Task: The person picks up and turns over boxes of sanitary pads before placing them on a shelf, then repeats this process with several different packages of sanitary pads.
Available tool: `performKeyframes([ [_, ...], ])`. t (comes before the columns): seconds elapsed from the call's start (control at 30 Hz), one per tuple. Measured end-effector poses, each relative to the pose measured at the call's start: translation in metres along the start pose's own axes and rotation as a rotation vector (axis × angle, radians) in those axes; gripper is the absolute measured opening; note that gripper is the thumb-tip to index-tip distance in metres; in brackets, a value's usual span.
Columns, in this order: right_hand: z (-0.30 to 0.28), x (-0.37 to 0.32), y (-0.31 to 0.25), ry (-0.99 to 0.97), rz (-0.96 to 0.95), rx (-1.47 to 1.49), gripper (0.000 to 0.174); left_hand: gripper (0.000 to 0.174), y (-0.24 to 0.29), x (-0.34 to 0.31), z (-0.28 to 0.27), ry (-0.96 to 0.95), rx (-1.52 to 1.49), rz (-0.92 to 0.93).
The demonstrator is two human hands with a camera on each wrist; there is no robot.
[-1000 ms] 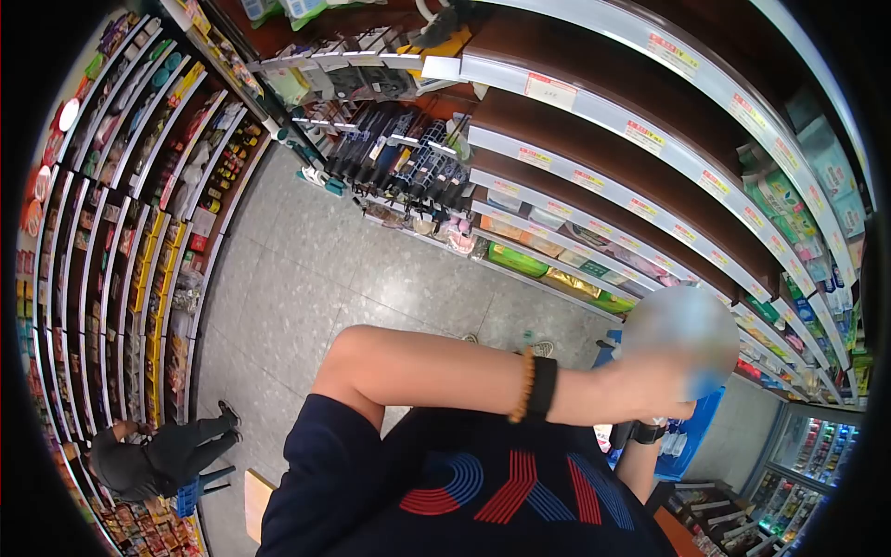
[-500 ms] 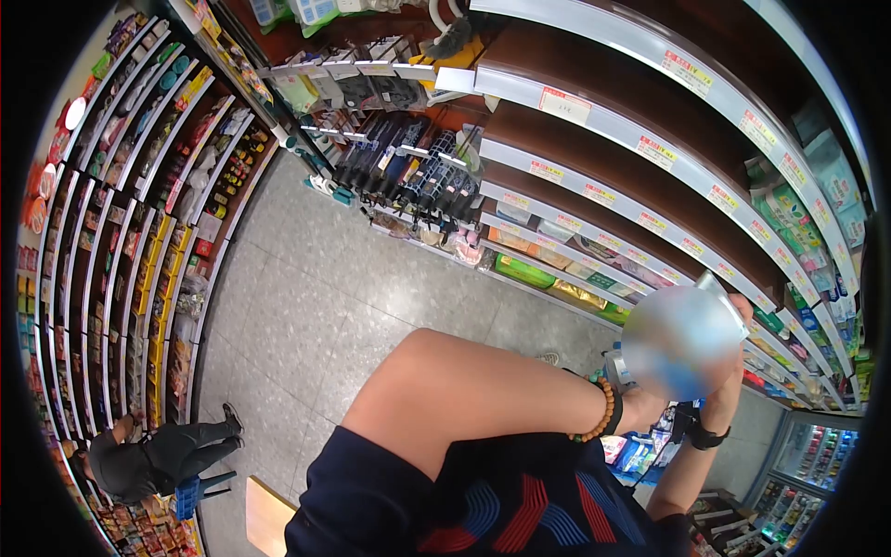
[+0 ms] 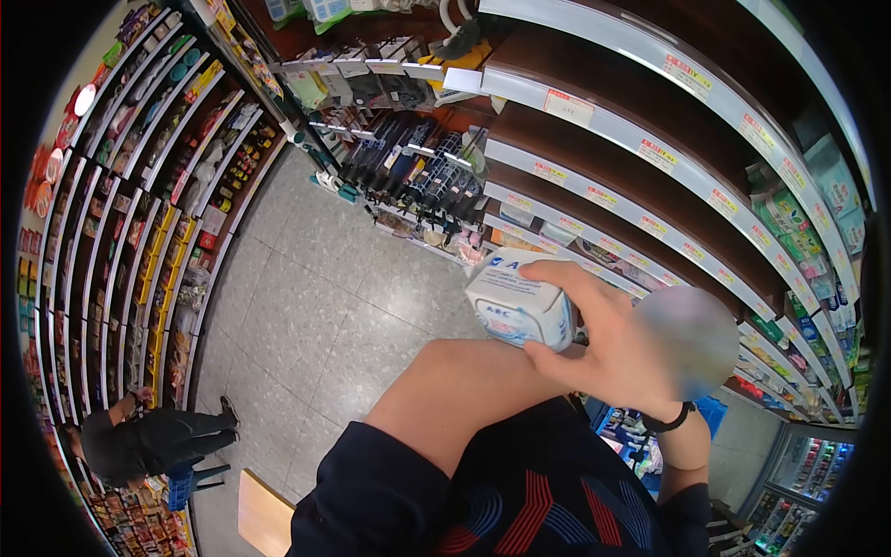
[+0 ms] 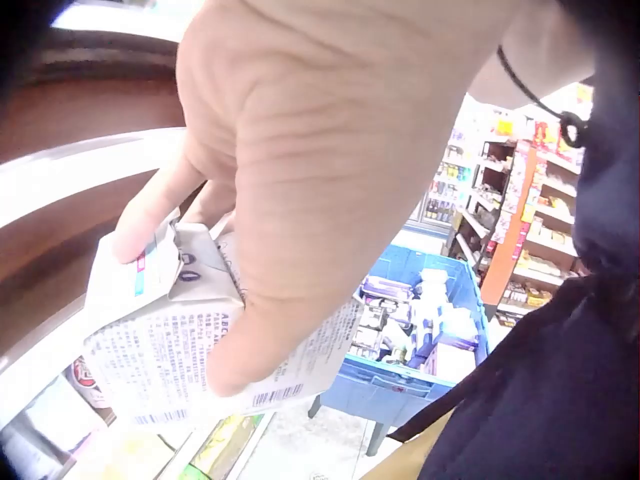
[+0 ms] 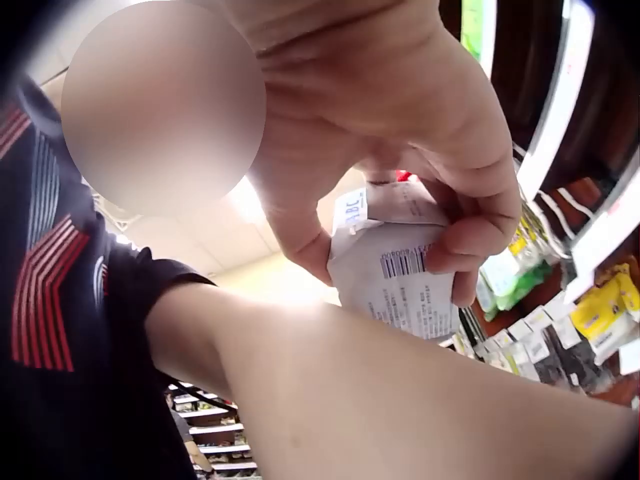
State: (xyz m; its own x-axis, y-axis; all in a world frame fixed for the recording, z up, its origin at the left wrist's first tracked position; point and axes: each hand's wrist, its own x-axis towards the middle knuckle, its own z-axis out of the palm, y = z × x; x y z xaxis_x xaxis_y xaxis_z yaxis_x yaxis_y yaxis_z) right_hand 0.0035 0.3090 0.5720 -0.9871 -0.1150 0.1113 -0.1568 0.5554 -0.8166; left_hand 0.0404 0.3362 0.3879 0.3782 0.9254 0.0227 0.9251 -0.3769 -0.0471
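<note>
In the head view my right hand (image 3: 608,348) grips a white boxy pack (image 3: 524,306) with blue ABC lettering, out over my left forearm. In the right wrist view its thumb and fingers pinch the sides of this ABC pack (image 5: 390,280), whose barcode shows. My left hand (image 4: 330,150), hidden in the head view behind the right hand and a blurred patch, grips a white printed pack (image 4: 170,350) from above in the left wrist view. The thumb lies across its printed face, which carries barcodes. A brown shelf stands close beside that pack.
A blue basket (image 4: 395,395) full of packs stands beyond my left hand. Brown shelves (image 3: 575,121) with price labels run along the right. A person in dark clothes (image 3: 153,446) stands by the stocked shelves at left, near a wooden board (image 3: 264,515). Drink coolers (image 3: 803,473) lie far right.
My right hand has come leftward from the blurred area near the shelf with a white pack in it. It now crosses over my left forearm, whose hand has gone from sight.
</note>
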Motion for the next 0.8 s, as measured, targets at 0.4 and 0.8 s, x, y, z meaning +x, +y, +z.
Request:
performKeyframes([
  [0.4,0.019,-0.032,-0.001,0.126,-0.024,-0.409,0.059,0.060,-0.022,-0.011,0.049,0.474,-0.493,-0.274],
  [0.8,-0.026,-0.063,0.021,0.183,0.166,-0.434,0.059,0.063,-0.022,-0.016,0.079,0.874,-1.075,-0.481],
])
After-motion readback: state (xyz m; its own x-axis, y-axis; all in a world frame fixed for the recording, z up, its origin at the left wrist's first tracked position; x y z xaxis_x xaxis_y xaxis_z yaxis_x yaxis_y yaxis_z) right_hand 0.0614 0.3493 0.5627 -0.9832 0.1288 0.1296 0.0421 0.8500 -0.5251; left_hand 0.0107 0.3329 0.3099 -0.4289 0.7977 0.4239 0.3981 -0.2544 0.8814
